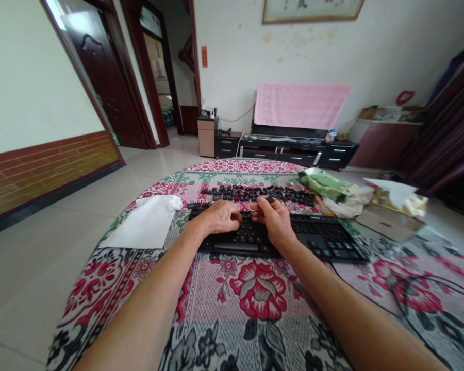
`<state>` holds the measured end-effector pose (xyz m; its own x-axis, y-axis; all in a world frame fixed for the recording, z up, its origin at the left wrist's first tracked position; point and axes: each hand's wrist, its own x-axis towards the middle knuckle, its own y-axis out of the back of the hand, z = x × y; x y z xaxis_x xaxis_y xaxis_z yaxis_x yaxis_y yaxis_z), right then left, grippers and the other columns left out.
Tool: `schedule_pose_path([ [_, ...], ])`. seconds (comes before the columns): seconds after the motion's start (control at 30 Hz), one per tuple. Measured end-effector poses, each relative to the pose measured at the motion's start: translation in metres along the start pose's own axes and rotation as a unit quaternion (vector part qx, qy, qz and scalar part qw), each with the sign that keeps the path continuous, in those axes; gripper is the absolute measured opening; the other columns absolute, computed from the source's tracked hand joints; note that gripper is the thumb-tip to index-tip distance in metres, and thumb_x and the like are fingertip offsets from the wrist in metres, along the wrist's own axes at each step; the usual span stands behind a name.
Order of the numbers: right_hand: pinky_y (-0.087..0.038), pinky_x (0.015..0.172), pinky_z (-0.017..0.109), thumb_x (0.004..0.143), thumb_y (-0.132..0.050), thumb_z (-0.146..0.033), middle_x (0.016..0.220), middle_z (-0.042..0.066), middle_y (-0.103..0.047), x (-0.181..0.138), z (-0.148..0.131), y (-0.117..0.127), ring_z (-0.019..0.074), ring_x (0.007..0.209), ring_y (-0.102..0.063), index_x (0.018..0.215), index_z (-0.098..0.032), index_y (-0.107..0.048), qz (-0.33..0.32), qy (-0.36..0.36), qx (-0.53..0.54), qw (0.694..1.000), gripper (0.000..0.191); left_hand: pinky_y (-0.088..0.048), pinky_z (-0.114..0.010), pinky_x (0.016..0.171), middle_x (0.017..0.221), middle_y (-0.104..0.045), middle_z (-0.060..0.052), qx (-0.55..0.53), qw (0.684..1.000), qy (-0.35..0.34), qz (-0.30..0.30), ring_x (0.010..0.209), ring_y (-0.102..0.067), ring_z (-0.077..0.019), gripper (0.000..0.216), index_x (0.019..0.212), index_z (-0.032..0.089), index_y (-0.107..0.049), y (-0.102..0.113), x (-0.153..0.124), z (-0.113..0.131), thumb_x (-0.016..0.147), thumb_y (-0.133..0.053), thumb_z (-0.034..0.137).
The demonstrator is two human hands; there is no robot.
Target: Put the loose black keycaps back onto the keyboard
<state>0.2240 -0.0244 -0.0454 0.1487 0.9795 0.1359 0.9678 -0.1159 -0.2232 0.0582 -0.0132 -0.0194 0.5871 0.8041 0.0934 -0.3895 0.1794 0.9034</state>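
Observation:
A black keyboard (313, 226) lies on the patterned tablecloth, many of its key positions bare of caps; some keys remain at its right end. My left hand (221, 216) rests over its left half, fingers curled in; whatever they may hold is hidden. Beside it, my right hand (271, 219) is closed, with a small black piece (269, 199) showing above the thumb and forefinger. A thin light line shows between the two hands, too small to name. Behind the keyboard lie many loose black keycaps (232, 193) in rough rows.
A white paper sheet (143, 224) with a crumpled tissue (175, 202) lies left. To the right are a green package (325, 184), a grey flat box (388, 222) and a black cable (406, 293). Beyond the table stands a low TV cabinet (263, 153).

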Motion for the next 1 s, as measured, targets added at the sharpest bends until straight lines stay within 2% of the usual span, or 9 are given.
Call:
schedule_pose_path([
  [0.17,-0.047,0.047,0.019,0.067,-0.064,-0.039,0.062,-0.003,-0.062,0.003,0.0,0.002,0.0081,0.049,-0.055,0.073,-0.018,-0.055,0.02,-0.018,-0.001,1.0,0.024,-0.041,-0.021,0.061,0.073,-0.068,0.0,-0.007,0.998,0.053,-0.02,0.066,-0.059,-0.0123,0.028,0.085,0.018,-0.071,0.007,-0.002,-0.004,0.063,-0.053,0.018],
  [0.33,-0.047,0.046,0.019,0.069,-0.062,-0.039,0.061,-0.003,-0.061,0.002,0.001,0.001,0.0078,0.05,-0.054,0.071,-0.018,-0.055,0.008,-0.012,-0.003,1.0,0.023,-0.04,-0.022,0.062,0.075,-0.068,-0.001,0.021,0.998,0.038,-0.041,0.067,-0.058,-0.0129,0.036,0.095,0.018,-0.07,0.008,-0.002,0.0,0.064,-0.053,0.018],
  [0.47,-0.047,0.047,0.02,0.07,-0.062,-0.04,0.06,-0.003,-0.06,0.003,0.003,0.002,0.0083,0.049,-0.054,0.07,-0.018,-0.055,0.005,-0.007,-0.011,1.0,0.023,-0.04,-0.024,0.061,0.069,-0.067,0.0,0.028,0.998,0.032,-0.049,0.065,-0.058,-0.0137,0.028,0.087,0.019,-0.071,0.012,-0.003,-0.004,0.066,-0.053,0.02],
  [0.53,-0.047,0.047,0.02,0.07,-0.061,-0.04,0.061,-0.002,-0.061,0.004,0.004,0.003,0.0084,0.049,-0.054,0.069,-0.018,-0.055,0.006,-0.008,-0.013,1.0,0.023,-0.041,-0.024,0.062,0.071,-0.067,0.0,0.01,0.999,0.047,-0.022,0.067,-0.059,-0.0143,0.026,0.087,0.019,-0.071,0.015,-0.003,-0.013,0.068,-0.054,0.023],
  [0.63,-0.047,0.046,0.019,0.071,-0.061,-0.039,0.062,-0.001,-0.061,0.004,0.004,0.003,0.008,0.049,-0.054,0.071,-0.018,-0.055,0.006,-0.01,-0.007,1.0,0.022,-0.044,-0.025,0.068,0.079,-0.069,-0.001,0.016,0.989,0.109,0.1,0.072,-0.06,-0.0154,0.027,0.092,0.019,-0.07,0.019,0.0,-0.031,0.072,-0.055,0.028],
  [0.7,-0.046,0.045,0.018,0.071,-0.06,-0.039,0.061,-0.001,-0.06,0.004,0.005,0.002,0.0076,0.048,-0.053,0.071,-0.018,-0.055,0.005,-0.012,-0.005,1.0,0.022,-0.045,-0.027,0.075,0.09,-0.068,-0.004,0.06,0.976,0.121,0.171,0.081,-0.06,-0.0176,0.025,0.091,0.019,-0.071,0.017,0.007,-0.041,0.071,-0.057,0.027],
  [0.8,-0.046,0.045,0.018,0.072,-0.06,-0.038,0.06,-0.002,-0.059,0.005,0.006,0.002,0.0073,0.048,-0.054,0.071,-0.018,-0.054,0.008,-0.014,-0.01,1.0,0.022,-0.044,-0.029,0.083,0.098,-0.067,-0.006,0.089,0.972,0.102,0.192,0.089,-0.06,-0.0193,0.026,0.093,0.018,-0.071,0.008,0.02,-0.05,0.073,-0.056,0.026],
  [1.0,-0.046,0.045,0.018,0.072,-0.06,-0.04,0.06,-0.002,-0.059,0.006,0.008,0.004,0.0077,0.048,-0.055,0.075,-0.018,-0.055,0.004,-0.012,-0.012,1.0,0.023,-0.038,-0.032,0.095,0.098,-0.067,-0.004,0.153,0.971,0.085,0.165,0.099,-0.056,-0.02,0.023,0.092,0.024,-0.072,-0.006,0.039,-0.056,0.073,-0.059,0.031],
])
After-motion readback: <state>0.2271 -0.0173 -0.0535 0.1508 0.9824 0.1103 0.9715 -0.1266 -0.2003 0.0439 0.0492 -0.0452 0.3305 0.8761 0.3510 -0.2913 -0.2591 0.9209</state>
